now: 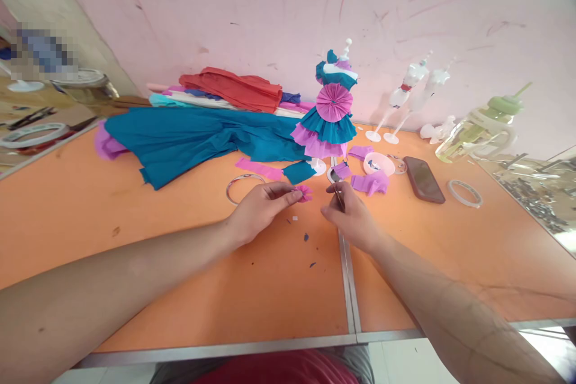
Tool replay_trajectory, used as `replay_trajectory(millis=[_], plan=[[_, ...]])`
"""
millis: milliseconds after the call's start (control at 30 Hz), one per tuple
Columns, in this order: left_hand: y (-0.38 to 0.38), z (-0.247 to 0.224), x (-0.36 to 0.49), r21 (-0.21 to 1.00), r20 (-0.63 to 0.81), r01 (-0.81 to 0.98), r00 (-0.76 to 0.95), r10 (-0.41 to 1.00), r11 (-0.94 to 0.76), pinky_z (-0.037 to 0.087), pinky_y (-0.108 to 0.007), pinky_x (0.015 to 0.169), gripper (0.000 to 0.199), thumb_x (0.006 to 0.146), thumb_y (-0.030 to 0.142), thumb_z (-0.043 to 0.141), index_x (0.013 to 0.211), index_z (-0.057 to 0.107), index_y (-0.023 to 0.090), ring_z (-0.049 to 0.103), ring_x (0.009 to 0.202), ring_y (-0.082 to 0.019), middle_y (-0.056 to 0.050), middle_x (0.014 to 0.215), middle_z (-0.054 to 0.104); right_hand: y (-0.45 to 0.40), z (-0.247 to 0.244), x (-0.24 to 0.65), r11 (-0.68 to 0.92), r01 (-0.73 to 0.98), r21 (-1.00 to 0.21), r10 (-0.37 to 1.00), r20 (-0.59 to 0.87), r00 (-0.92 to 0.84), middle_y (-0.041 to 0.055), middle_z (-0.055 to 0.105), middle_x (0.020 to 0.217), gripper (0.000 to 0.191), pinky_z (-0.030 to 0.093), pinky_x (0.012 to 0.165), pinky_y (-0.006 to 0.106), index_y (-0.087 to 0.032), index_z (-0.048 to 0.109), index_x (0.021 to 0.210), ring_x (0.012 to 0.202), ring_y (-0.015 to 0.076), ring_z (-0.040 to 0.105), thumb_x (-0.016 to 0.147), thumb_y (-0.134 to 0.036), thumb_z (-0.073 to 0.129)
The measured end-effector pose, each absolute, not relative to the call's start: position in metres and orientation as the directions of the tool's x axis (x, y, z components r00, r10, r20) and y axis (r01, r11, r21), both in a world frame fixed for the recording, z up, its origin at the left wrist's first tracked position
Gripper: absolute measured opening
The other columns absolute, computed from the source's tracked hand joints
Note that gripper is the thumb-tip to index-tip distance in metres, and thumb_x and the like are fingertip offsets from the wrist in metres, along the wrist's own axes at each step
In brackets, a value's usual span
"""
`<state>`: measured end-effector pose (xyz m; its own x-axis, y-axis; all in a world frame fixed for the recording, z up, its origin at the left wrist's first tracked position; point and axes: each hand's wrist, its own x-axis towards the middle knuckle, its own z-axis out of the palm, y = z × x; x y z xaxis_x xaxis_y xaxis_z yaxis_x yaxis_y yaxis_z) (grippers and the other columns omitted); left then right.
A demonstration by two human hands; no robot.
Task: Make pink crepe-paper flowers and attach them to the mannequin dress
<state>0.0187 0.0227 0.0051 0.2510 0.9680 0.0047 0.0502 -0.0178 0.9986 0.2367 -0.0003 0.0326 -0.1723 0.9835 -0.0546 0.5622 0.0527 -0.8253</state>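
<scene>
Between the thumb and fingers of my left hand point(258, 210) is a small pink pleated rosette point(305, 193), held just above the orange table point(288, 294). My right hand point(356, 219) is a short way to its right, fingers curled in a pinch around a thin item whose kind I cannot make out. Beyond both hands stands a small mannequin in a ruffled teal and pink dress point(327, 127), with a large pink pleated rosette point(334, 102) at its waist. Teal point(299, 173) and pink strips point(258, 168) lie in front of it.
A large teal sheet point(189, 141) and a folded red pile point(234, 89) lie at the back left. To the right are a pink bowl point(378, 163), a phone point(423, 179), a tape roll point(465, 193), a green-lidded bottle point(479, 126) and bare mannequins point(408, 81). A metal-edged seam point(348, 276) crosses the table.
</scene>
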Motion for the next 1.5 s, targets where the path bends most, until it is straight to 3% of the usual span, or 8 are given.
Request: replay_trajectory(millis=[133,267,333,433,500,667,1233,1500], plan=[[0.028,-0.003,0.017,0.998,0.006,-0.063,0.213,0.977,0.008,0.049,-0.034,0.1,0.032,0.081,0.054,0.075,0.091,0.078,0.024,0.067,0.11,-0.024,-0.004,0.105,0.078,0.0,0.033,0.24,0.054,0.569,-0.82,0.948,-0.136,-0.287,0.0057,0.067,0.111,0.032,0.05,0.071,0.03,-0.022,0.058,0.119,0.08,0.015,0.063,0.088,-0.024,0.048],[0.03,-0.007,0.017,0.996,0.001,-0.083,0.2,0.98,0.016,0.05,-0.033,0.09,0.037,0.081,0.056,0.074,0.096,0.079,0.023,0.066,0.109,-0.025,-0.007,0.109,0.077,-0.004,0.041,0.24,0.094,0.653,-0.752,0.953,-0.122,-0.277,-0.0002,0.069,0.086,0.044,0.05,0.075,0.034,-0.032,0.047,0.142,0.071,0.0176,0.066,0.1,-0.041,0.035],[0.03,-0.007,0.017,0.997,0.002,-0.073,0.199,0.98,0.013,0.05,-0.032,0.087,0.039,0.081,0.058,0.074,0.096,0.079,0.022,0.066,0.108,-0.026,-0.007,0.109,0.077,-0.007,0.045,0.24,0.104,0.733,-0.673,0.968,-0.101,-0.23,-0.0013,0.067,0.078,0.045,0.048,0.073,0.036,-0.03,0.049,0.137,0.072,0.021,0.065,0.099,-0.051,0.036],[0.028,-0.004,0.017,0.999,0.02,-0.05,0.208,0.978,-0.009,0.05,-0.032,0.09,0.039,0.081,0.058,0.074,0.093,0.078,0.022,0.066,0.108,-0.025,-0.007,0.107,0.077,-0.012,0.048,0.238,0.105,0.733,-0.672,0.967,-0.102,-0.232,0.0026,0.066,0.088,0.048,0.046,0.076,0.037,-0.026,0.058,0.116,0.085,0.0233,0.063,0.1,-0.059,0.026],[0.026,-0.002,0.017,0.999,0.035,-0.021,0.212,0.977,-0.032,0.05,-0.033,0.095,0.038,0.081,0.058,0.074,0.092,0.077,0.021,0.067,0.108,-0.025,-0.006,0.106,0.077,-0.014,0.047,0.234,0.124,0.711,-0.692,0.946,-0.135,-0.296,0.004,0.066,0.093,0.052,0.046,0.079,0.037,-0.026,0.06,0.108,0.09,0.023,0.063,0.102,-0.057,0.02],[0.023,0.003,0.017,0.996,0.042,0.069,0.212,0.976,-0.058,0.051,-0.036,0.1,0.044,0.078,0.061,0.074,0.096,0.078,0.021,0.067,0.111,-0.028,-0.007,0.108,0.078,-0.017,0.044,0.227,0.122,0.716,-0.687,0.934,-0.164,-0.316,0.0028,0.066,0.095,0.04,0.044,0.078,0.037,-0.028,0.055,0.111,0.092,0.0235,0.062,0.101,-0.056,0.03],[0.021,0.009,0.02,0.994,0.025,0.102,0.163,0.986,-0.042,0.053,-0.034,0.096,0.042,0.079,0.058,0.074,0.097,0.075,0.02,0.07,0.106,-0.026,-0.006,0.103,0.078,-0.019,0.045,0.225,0.117,0.575,-0.809,0.91,-0.144,-0.388,-0.0054,0.048,0.066,0.045,0.039,0.06,0.029,-0.025,0.054,0.097,0.062,0.0149,0.048,0.101,-0.062,0.029],[0.02,0.01,0.02,0.996,0.033,0.078,0.212,0.977,-0.05,0.053,-0.037,0.098,0.044,0.08,0.06,0.073,0.098,0.076,0.02,0.069,0.107,-0.027,-0.008,0.106,0.078,-0.019,0.046,0.225,0.124,0.571,-0.812,0.909,-0.138,-0.393,-0.0049,0.048,0.066,0.044,0.039,0.059,0.028,-0.024,0.052,0.093,0.062,0.0144,0.047,0.101,-0.061,0.03]])
